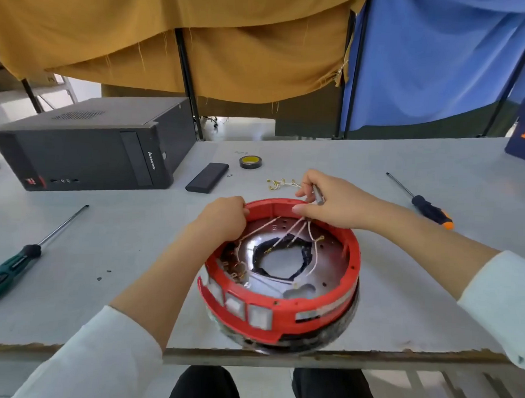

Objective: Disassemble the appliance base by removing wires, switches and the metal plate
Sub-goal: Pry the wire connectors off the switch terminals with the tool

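The red base (280, 308) sits at the near edge of the surface (133, 238), its lower rim slightly overhanging. Inside lies the shiny metal plate (328, 256) with a ragged central hole, and thin pale wires (293, 230) run across it to the far wall.

The left hand (224, 218) is curled over the far-left rim, apparently gripping it to steady the base. The right hand (333, 202) holds a slim grey tool (318, 193) between thumb and fingers, and its fingers seem to pinch the gathered wires at the far rim; whether they truly hold the wires is hard to tell.

The wires look light and limp, with small brass terminals that could snag; best taken close to the terminal, not mid-length, so the pull goes to the connector. The plastic ring looks stiff but light, so it would slide or tip off the edge unless braced. The plate is thin, rigid, likely sharp around the torn hole; take it by the outer edge.

Loose terminals (281, 183), tape (251, 162) and two screwdrivers (426, 206) (27, 254) lie around.
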